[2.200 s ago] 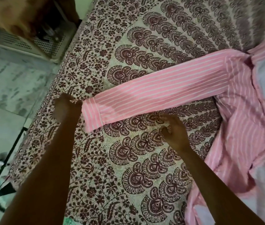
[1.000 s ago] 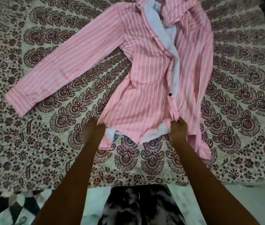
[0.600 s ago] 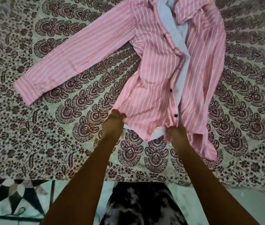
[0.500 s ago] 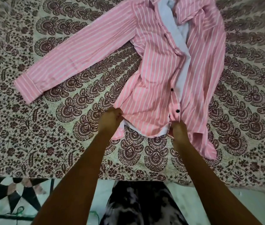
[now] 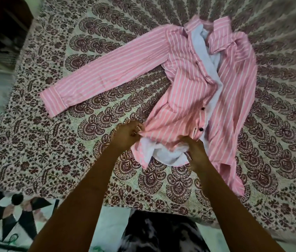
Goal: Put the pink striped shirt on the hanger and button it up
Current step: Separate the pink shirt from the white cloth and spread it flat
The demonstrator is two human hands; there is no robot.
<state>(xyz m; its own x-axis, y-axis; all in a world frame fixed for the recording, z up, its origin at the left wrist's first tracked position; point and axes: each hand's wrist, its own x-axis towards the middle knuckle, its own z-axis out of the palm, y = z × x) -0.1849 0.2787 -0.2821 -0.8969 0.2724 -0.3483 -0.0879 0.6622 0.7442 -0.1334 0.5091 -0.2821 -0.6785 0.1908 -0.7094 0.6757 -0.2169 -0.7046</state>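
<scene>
The pink striped shirt [image 5: 194,91] lies open on the patterned bedspread, collar at the far side, hem towards me. One sleeve stretches out to the left. Its white inside shows along the front opening and at the hem. Dark buttons run down the front placket. My left hand [image 5: 128,136] pinches the hem of the left front panel. My right hand [image 5: 195,150] grips the hem below the lowest button, where the cloth bunches. No hanger is in view.
The maroon and cream bedspread [image 5: 62,160] covers the bed, whose near edge runs just in front of me. Tiled floor [image 5: 7,215] with black triangles shows at the lower left. A dark piece of furniture [image 5: 2,24] stands at the far left.
My view swung from the sleeve to the whole shirt. Both hands took hold of the hem, then moved closer together and farther onto the bed, bunching the lower cloth.
</scene>
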